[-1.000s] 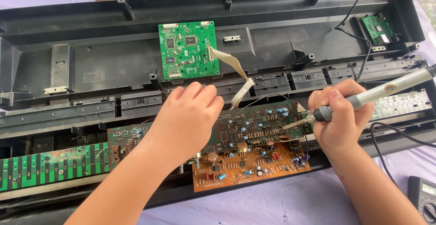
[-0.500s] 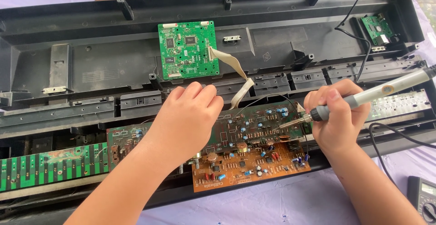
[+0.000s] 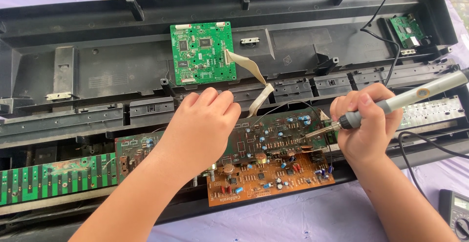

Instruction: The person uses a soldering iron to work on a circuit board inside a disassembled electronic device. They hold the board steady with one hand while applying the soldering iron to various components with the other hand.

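Observation:
My right hand point(image 3: 369, 125) grips a grey soldering iron point(image 3: 420, 95), whose metal tip touches the right part of a brown and green circuit board point(image 3: 273, 168) full of small capacitors. My left hand point(image 3: 202, 125) rests with curled fingers on the same board, covering its left middle. The board lies on the front rail of a long black plastic keyboard case point(image 3: 97, 71). A beige ribbon cable point(image 3: 254, 83) runs from the board up to a green circuit board point(image 3: 201, 51) mounted in the case.
A green key-contact strip point(image 3: 53, 176) lies at the lower left. A small green board point(image 3: 408, 29) with black wires sits at the case's right end. A multimeter point(image 3: 454, 212) lies at the bottom right on the lilac cloth. Clutter lies beyond the case's far edge.
The soldering iron and my right hand have shifted slightly left along the board. My left hand has stayed in place.

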